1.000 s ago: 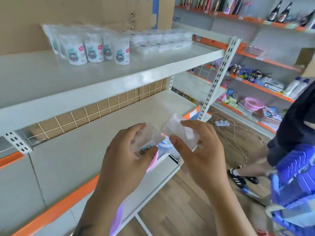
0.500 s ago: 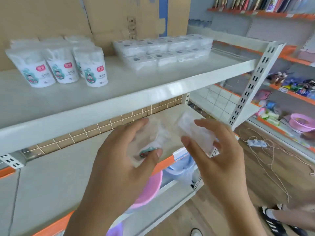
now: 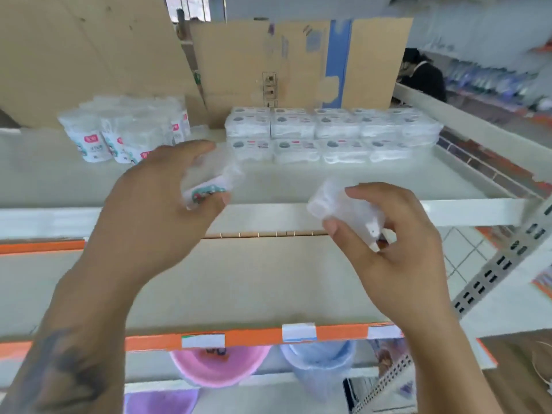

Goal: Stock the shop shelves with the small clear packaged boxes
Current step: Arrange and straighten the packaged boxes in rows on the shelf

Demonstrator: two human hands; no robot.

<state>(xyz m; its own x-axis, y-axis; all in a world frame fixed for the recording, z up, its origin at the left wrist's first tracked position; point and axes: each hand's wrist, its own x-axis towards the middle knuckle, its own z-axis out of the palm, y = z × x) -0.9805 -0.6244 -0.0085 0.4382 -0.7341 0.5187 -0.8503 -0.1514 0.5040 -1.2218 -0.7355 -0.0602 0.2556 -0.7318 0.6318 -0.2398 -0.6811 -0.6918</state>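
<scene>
My left hand [image 3: 158,201] grips a small clear packaged box [image 3: 209,183] with a cartoon label, held just above the front of the upper white shelf [image 3: 328,180]. My right hand [image 3: 388,231] grips a second clear box [image 3: 343,210] in front of that shelf's front edge. Rows of the same clear boxes [image 3: 328,135] are stacked two high at the back of the upper shelf, right of centre. Both held boxes are apart from the stacked rows.
White pouch packs [image 3: 119,135] stand at the shelf's back left. Cardboard sheets [image 3: 268,61] line the back. Below lies a white shelf with an orange edge [image 3: 239,336], with pink [image 3: 218,366] and blue [image 3: 319,363] basins under it. A person [image 3: 421,73] stands far right.
Both hands have risen from the lower shelf level to the upper shelf's front edge and spread apart. The view has turned to face the shelf squarely.
</scene>
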